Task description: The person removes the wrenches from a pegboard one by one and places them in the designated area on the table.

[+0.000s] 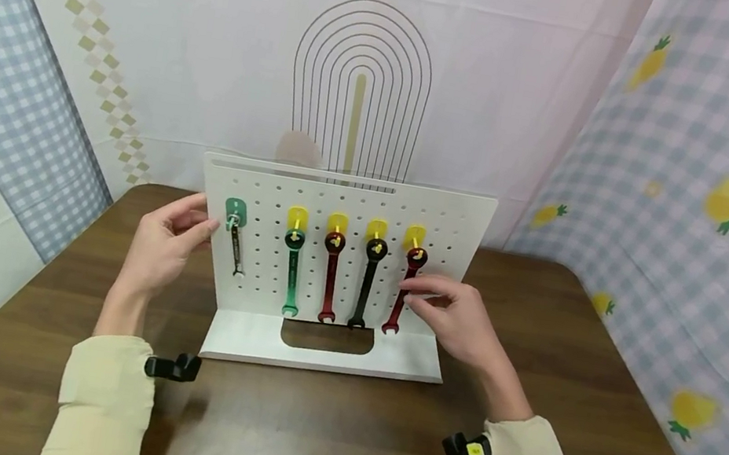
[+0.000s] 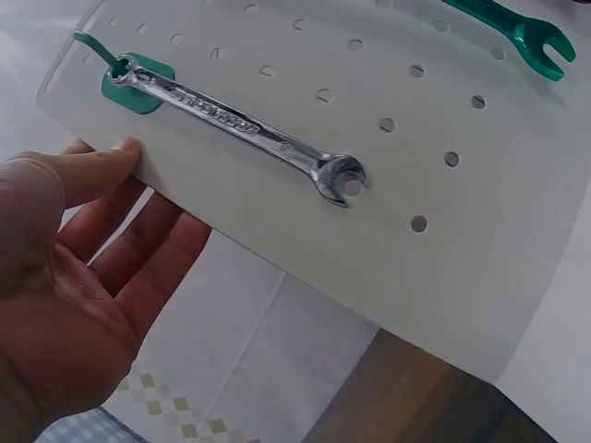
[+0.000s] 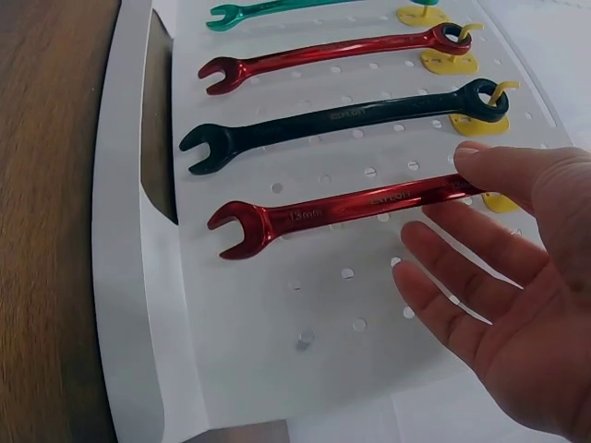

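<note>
A white pegboard (image 1: 339, 299) stands upright on the table, with wrenches hanging from its hooks. My left hand (image 1: 164, 247) holds the board's left edge, thumb on the front and fingers behind. Beside that thumb, a small silver wrench (image 2: 240, 125) hangs on a green hook (image 2: 138, 92). At the board's right side my right hand (image 1: 454, 313) pinches the shaft of a red wrench (image 3: 323, 210), its ring end still around a yellow hook (image 1: 415, 237). Between the hands hang a green wrench (image 1: 292, 276), another red wrench (image 1: 330, 282) and a black wrench (image 1: 365, 287).
The board's white base (image 1: 329, 361) has a cut-out slot and rests on a brown wooden table (image 1: 302, 440). Behind the table hangs a white patterned cloth (image 1: 233, 63). Checked cloths, one on the right with lemon prints (image 1: 724, 203), flank both sides.
</note>
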Available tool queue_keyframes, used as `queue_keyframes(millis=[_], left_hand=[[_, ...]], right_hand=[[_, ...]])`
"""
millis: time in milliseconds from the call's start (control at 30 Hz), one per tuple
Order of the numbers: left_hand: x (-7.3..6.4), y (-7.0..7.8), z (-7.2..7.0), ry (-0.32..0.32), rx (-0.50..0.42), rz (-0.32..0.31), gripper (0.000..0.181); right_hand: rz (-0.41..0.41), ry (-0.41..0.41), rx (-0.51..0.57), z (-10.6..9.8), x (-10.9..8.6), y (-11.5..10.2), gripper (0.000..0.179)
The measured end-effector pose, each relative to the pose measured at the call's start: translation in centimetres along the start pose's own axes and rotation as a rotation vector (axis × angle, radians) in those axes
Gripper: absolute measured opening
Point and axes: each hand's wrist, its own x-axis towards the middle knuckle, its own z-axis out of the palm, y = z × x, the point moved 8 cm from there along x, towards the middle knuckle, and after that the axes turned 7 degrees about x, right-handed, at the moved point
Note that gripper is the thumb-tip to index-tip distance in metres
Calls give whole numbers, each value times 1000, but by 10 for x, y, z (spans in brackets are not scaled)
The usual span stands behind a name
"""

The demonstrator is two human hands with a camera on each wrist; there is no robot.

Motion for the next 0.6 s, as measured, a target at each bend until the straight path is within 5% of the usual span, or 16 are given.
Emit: queue_keyframes(millis=[400, 600], left_hand=[[-4, 21, 0, 37, 37, 82, 62], [-3, 11, -1, 64, 71, 87, 68]], right_hand=[[18, 1, -1, 2, 2, 0, 20], [11, 22, 46, 3, 2, 3, 18]])
